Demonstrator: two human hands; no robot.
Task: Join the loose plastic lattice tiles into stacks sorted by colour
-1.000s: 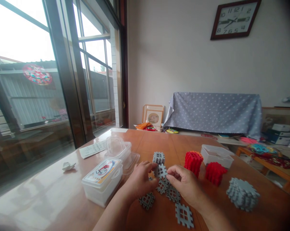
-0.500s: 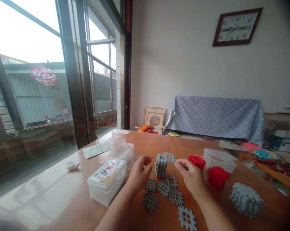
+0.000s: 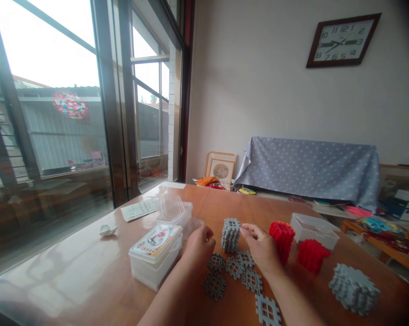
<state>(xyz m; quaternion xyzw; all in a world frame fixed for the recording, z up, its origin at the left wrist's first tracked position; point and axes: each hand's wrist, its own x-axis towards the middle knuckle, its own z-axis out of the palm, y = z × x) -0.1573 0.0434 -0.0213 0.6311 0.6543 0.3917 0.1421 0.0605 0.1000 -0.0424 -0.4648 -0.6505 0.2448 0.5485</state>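
A stack of grey notched plastic tiles (image 3: 230,236) with window-like openings stands upright on the table. At its right edge, the thumb and fingers of my right hand (image 3: 263,249) pinch near the top tile, which lies lined up with the stack. My left hand (image 3: 198,248) hovers left of the stack, fingers loosely curled, thumb apart, nothing visible in it. Several loose grey tiles lie in front of the stack, among them a window tile (image 3: 267,309) nearest me and a darker tile (image 3: 215,285) at the left.
A lidded plastic box (image 3: 156,256) with a picture label stands left, near an open clear container (image 3: 174,213) and a paper sheet (image 3: 140,208). On the right are red tile stacks (image 3: 282,242), another clear box (image 3: 315,231) and a grey tile stack (image 3: 354,289). Crumpled paper (image 3: 107,230) lies far left.
The top grey tile, which stuck out to the right in my right hand, now sits squarely on the stack. My right hand has come closer to the stack. The view has shifted slightly left.
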